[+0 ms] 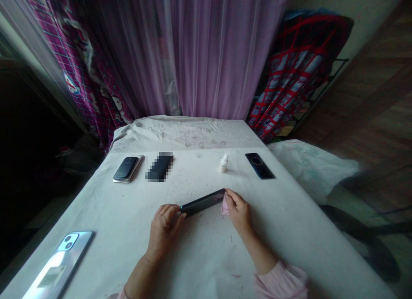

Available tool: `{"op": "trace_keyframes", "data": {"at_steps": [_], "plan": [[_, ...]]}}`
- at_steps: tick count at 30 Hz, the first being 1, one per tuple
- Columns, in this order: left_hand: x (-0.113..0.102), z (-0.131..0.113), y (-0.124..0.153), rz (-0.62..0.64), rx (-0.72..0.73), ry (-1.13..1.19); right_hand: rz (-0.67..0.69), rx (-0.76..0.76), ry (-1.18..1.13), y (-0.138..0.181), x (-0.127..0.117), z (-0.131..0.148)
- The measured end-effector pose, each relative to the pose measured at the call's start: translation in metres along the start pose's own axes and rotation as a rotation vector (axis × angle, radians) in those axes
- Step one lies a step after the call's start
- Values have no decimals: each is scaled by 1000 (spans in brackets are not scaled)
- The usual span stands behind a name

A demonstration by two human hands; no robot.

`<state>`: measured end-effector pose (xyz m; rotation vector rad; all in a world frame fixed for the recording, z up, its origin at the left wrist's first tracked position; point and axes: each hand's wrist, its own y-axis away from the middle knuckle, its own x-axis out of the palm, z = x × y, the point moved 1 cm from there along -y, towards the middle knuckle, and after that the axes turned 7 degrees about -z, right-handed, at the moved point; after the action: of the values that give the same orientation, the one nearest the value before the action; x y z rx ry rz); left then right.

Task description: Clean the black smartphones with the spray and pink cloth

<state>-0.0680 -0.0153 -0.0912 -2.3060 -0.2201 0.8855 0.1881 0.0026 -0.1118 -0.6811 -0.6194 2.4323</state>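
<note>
A dark smartphone (204, 202) is held tilted above the cloth-covered table, between my two hands. At its left end, my left hand (167, 221) is closed, with thumb and fingers gripping the edge. My right hand (237, 206) is closed at the upper right corner, pinching a small pink cloth (225, 206) against the phone. Part of that cloth hangs below the fingers; the rest is hidden. Beyond the phone stands a small white bottle (223, 163), upright. To its right lies another dark phone (259, 166) with a ring on its back.
On the left, a small black phone (126, 167) rests on a lighter one. Near it lies a dark pixelated object (160, 167). A large silver phone (61, 264) occupies the near left. A white tablecloth (206, 264) covers the table; purple curtains (212, 54) hang behind.
</note>
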Motion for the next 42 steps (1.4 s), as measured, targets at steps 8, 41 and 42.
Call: {"op": "trace_keyframes", "data": {"at_steps": [8,41,42], "plan": [[-15,-24,-25,-226,-46,86,-6,124,-66,-3,0,11],[0,-35,-45,-263,60,47,-2,-403,-85,-36,17,110],[0,-34,-45,-280,66,61,-5,-446,-60,-36,18,109]]}}
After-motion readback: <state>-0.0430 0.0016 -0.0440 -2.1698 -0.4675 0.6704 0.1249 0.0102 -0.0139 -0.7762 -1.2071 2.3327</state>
